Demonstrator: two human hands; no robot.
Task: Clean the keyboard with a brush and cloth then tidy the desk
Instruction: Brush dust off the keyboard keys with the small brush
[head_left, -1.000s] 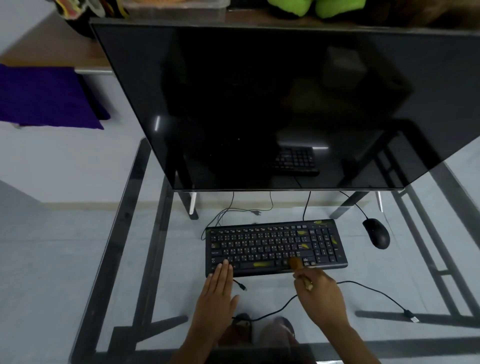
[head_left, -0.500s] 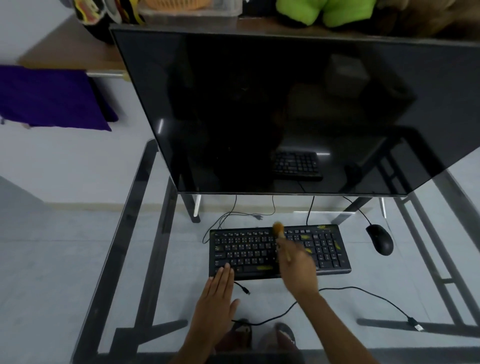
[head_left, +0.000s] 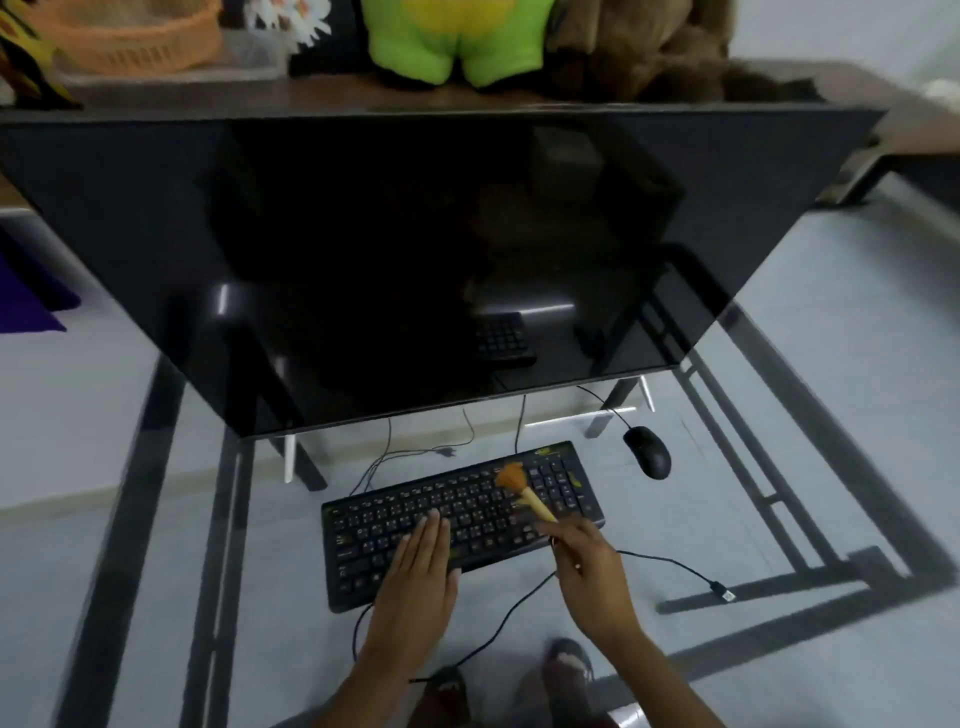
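Observation:
A black keyboard (head_left: 483, 499) with yellow marks lies angled on the glass desk (head_left: 675, 530), its right end farther from me. My left hand (head_left: 418, 587) lies flat on the keyboard's lower left keys, fingers together and holding nothing. My right hand (head_left: 589, 566) grips the wooden handle of a small brush (head_left: 522, 491). The brush's orange bristles touch the keys near the top right, just left of the number pad. No cloth is in view.
A large dark monitor (head_left: 415, 260) stands just behind the keyboard. A black mouse (head_left: 648, 451) lies to the right. A loose cable with a USB plug (head_left: 722, 592) crosses the glass near me. Plush toys and an orange basket (head_left: 130, 36) sit on the shelf behind.
My right hand has carried the brush from the keyboard's front edge up to the top rows and now to the right part. My left hand has slid further onto the keys. The view has shifted left.

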